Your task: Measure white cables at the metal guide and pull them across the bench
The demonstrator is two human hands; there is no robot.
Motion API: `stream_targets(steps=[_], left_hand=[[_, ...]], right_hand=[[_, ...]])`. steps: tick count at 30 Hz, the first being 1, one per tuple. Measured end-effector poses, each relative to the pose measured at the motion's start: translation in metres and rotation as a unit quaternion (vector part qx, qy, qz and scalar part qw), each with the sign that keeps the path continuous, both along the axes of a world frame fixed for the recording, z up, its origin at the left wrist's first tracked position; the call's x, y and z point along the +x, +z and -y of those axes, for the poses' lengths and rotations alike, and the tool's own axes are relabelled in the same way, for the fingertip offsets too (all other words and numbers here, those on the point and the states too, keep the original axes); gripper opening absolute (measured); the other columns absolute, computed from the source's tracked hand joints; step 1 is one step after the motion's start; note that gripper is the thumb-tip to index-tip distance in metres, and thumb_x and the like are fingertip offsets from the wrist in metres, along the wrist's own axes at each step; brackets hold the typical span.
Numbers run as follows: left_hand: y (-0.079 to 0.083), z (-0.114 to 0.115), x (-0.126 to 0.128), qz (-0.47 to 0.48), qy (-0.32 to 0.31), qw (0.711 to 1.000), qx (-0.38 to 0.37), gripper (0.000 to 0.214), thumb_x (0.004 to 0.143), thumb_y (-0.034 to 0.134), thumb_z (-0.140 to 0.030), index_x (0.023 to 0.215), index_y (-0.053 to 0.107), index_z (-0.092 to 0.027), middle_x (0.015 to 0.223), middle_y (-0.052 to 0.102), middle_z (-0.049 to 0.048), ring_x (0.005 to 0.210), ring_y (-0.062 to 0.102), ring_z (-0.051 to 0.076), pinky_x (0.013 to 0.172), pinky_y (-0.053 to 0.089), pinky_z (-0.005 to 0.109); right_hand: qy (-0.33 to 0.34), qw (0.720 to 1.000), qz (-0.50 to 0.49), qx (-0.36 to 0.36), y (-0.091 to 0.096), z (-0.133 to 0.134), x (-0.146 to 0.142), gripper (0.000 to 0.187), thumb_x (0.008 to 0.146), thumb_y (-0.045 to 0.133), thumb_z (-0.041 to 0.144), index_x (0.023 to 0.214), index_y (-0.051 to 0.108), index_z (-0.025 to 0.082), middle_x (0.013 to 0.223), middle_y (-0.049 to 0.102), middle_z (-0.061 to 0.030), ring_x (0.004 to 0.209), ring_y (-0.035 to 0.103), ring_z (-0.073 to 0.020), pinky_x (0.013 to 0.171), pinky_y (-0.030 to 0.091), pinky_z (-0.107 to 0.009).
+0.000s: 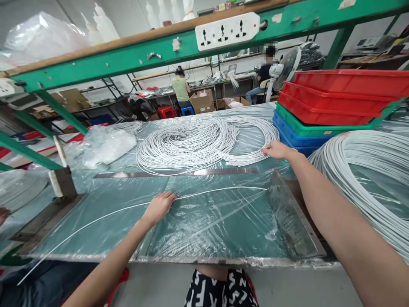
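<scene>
My left hand [159, 206] lies on the green, plastic-covered table [105, 213], fingers pressed down on a single white wire [220, 190] that runs across the table from lower left to the right. My right hand [277, 150] reaches far out and pinches the edge of a big loose coil of white wire [194, 143] at the back of the table. A long steel ruler [179, 173] lies flat between the coil and the single wire.
Stacked red, green and blue trays [322, 113] stand at back right, with a second large wire coil [367, 170] beside them. Clear plastic bags [105, 145] lie at left. A green shelf beam with a power strip [227, 30] hangs overhead. Two people sit at far benches.
</scene>
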State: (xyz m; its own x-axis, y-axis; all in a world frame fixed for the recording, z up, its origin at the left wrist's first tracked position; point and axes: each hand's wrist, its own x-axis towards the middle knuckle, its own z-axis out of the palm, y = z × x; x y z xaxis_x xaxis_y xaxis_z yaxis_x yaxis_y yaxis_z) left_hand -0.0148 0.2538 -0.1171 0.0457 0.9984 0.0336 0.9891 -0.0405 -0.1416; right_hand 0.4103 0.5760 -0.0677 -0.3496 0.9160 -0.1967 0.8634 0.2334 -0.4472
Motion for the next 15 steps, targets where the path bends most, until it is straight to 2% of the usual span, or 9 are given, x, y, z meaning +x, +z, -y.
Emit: stream_targets(steps=[4, 7, 9, 11, 12, 15], left_hand=[[0.007, -0.055, 0.011, -0.036, -0.030, 0.999, 0.019, 0.024, 0.094, 0.041, -0.015, 0.094, 0.065, -0.019, 0.095, 0.066, 0.0094, 0.091, 0.062, 0.022, 0.084, 0.046, 0.034], [0.005, -0.106, 0.035, -0.028, -0.051, 0.998, 0.035, 0.023, 0.094, 0.043, -0.015, 0.101, 0.065, -0.019, 0.101, 0.065, 0.0105, 0.098, 0.061, 0.023, 0.087, 0.045, 0.035], [0.003, -0.129, 0.055, -0.018, -0.068, 0.997, 0.043, 0.023, 0.094, 0.046, -0.015, 0.107, 0.064, -0.020, 0.103, 0.065, 0.0100, 0.101, 0.060, 0.023, 0.089, 0.045, 0.035], [0.000, -0.137, 0.070, -0.006, -0.085, 0.995, 0.049, 0.025, 0.093, 0.048, -0.017, 0.114, 0.062, -0.021, 0.108, 0.065, 0.0095, 0.106, 0.059, 0.023, 0.092, 0.044, 0.035], [-0.001, -0.134, 0.073, -0.001, -0.091, 0.995, 0.052, 0.027, 0.094, 0.048, -0.018, 0.117, 0.061, -0.021, 0.112, 0.064, 0.0097, 0.109, 0.058, 0.023, 0.094, 0.044, 0.036], [-0.002, -0.101, 0.056, 0.007, -0.062, 0.997, 0.052, 0.031, 0.095, 0.047, -0.025, 0.124, 0.058, -0.020, 0.126, 0.060, 0.0115, 0.120, 0.054, 0.025, 0.101, 0.042, 0.039]], right_hand=[[-0.002, 1.000, 0.014, 0.000, 0.002, 0.004, 0.000, 0.033, 0.090, 0.055, 0.041, 0.090, 0.073, 0.013, 0.066, 0.060, -0.0037, 0.054, 0.057, -0.0142, 0.050, 0.044, -0.022], [-0.003, 1.000, 0.022, -0.001, 0.004, 0.006, 0.001, 0.030, 0.090, 0.056, 0.039, 0.086, 0.072, 0.014, 0.068, 0.061, -0.0036, 0.053, 0.056, -0.0127, 0.048, 0.043, -0.020], [-0.005, 1.000, 0.027, -0.004, 0.003, 0.006, 0.003, 0.030, 0.091, 0.055, 0.038, 0.086, 0.072, 0.014, 0.071, 0.062, -0.0038, 0.051, 0.055, -0.0121, 0.048, 0.043, -0.021], [-0.006, 0.999, 0.030, -0.010, 0.002, 0.006, 0.005, 0.031, 0.092, 0.053, 0.038, 0.088, 0.072, 0.014, 0.071, 0.061, -0.0036, 0.050, 0.054, -0.0121, 0.048, 0.045, -0.022], [-0.003, 0.999, 0.031, -0.018, 0.001, 0.006, 0.005, 0.031, 0.092, 0.052, 0.037, 0.089, 0.072, 0.013, 0.068, 0.060, -0.0030, 0.049, 0.053, -0.0121, 0.048, 0.045, -0.022], [0.010, 0.997, 0.039, -0.061, -0.003, 0.009, 0.004, 0.027, 0.092, 0.054, 0.034, 0.088, 0.070, 0.013, 0.059, 0.053, -0.0003, 0.044, 0.048, -0.0104, 0.048, 0.045, -0.022]])
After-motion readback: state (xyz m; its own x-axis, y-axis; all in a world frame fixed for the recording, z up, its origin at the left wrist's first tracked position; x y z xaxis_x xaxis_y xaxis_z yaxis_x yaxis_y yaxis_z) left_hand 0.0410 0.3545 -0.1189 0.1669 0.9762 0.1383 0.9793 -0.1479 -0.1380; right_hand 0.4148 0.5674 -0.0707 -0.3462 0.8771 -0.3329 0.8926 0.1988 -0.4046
